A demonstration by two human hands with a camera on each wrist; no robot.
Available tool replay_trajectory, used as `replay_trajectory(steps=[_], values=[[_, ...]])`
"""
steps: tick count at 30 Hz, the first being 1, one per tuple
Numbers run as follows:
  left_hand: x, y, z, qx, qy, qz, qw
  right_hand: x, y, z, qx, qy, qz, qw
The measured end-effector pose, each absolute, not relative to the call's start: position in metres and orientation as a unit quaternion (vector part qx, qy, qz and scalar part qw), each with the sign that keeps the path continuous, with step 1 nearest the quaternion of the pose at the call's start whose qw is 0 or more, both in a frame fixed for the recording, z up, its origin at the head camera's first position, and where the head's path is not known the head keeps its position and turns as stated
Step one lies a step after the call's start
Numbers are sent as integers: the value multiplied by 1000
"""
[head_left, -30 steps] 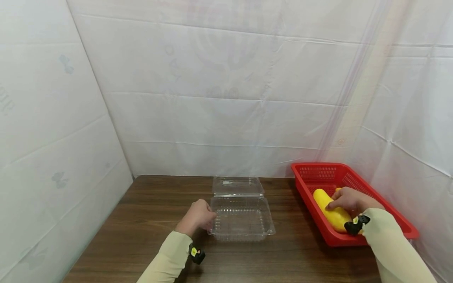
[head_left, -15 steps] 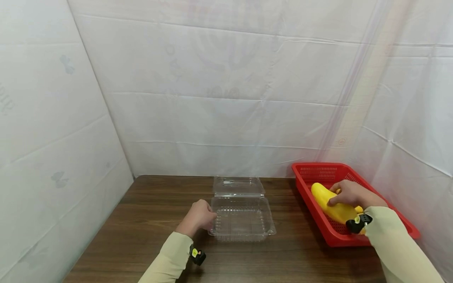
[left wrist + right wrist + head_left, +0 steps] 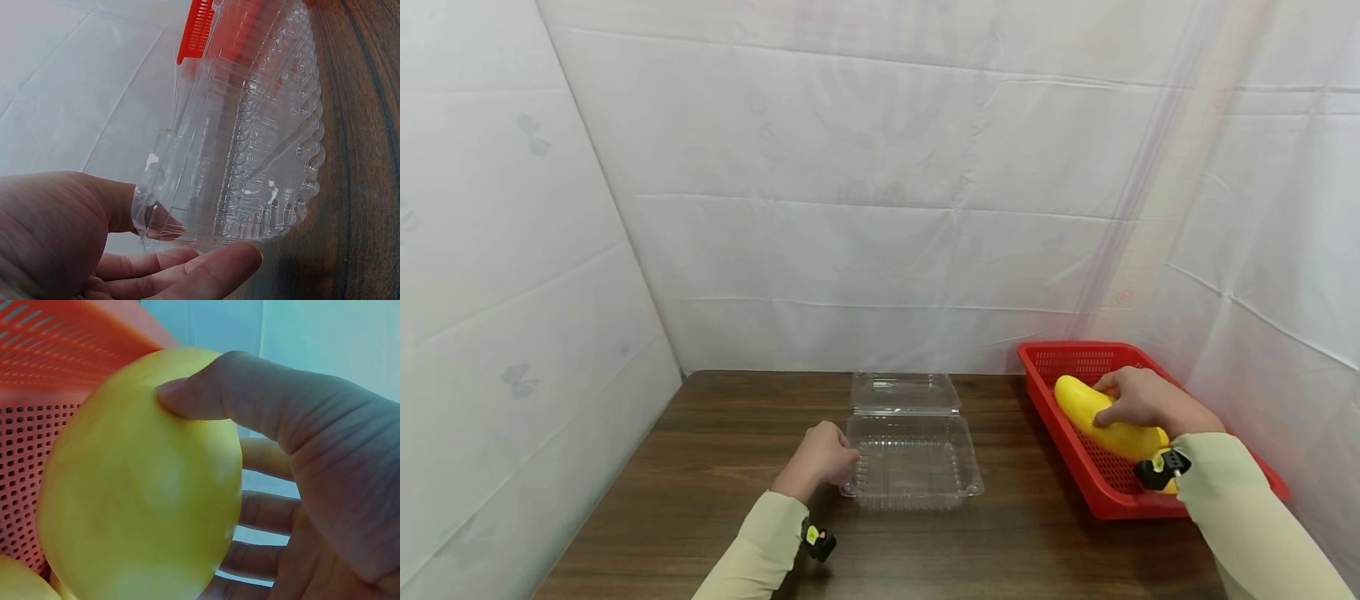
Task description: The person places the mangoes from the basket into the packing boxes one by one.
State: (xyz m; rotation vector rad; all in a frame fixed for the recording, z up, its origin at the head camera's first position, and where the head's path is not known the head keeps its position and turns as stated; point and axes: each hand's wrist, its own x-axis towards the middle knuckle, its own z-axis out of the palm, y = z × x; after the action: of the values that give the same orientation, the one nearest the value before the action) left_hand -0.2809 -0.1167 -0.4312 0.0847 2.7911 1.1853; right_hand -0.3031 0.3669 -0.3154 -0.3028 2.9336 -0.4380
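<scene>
A plump, elongated yellow object sits within the walls of a red basket, and we see the right hand gripping it, thumb on one side and fingers round the other. Beside it in the basket we make out another yellow piece. Leftward on the bench, our left hand pinches the near left rim of an open clear container.
</scene>
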Motion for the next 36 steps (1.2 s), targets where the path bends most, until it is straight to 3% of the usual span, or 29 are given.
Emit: replay_trajectory(steps=[36], values=[[-277, -115, -431, 25, 918, 392, 55, -288, 295, -290, -181, 973, -144, 22]])
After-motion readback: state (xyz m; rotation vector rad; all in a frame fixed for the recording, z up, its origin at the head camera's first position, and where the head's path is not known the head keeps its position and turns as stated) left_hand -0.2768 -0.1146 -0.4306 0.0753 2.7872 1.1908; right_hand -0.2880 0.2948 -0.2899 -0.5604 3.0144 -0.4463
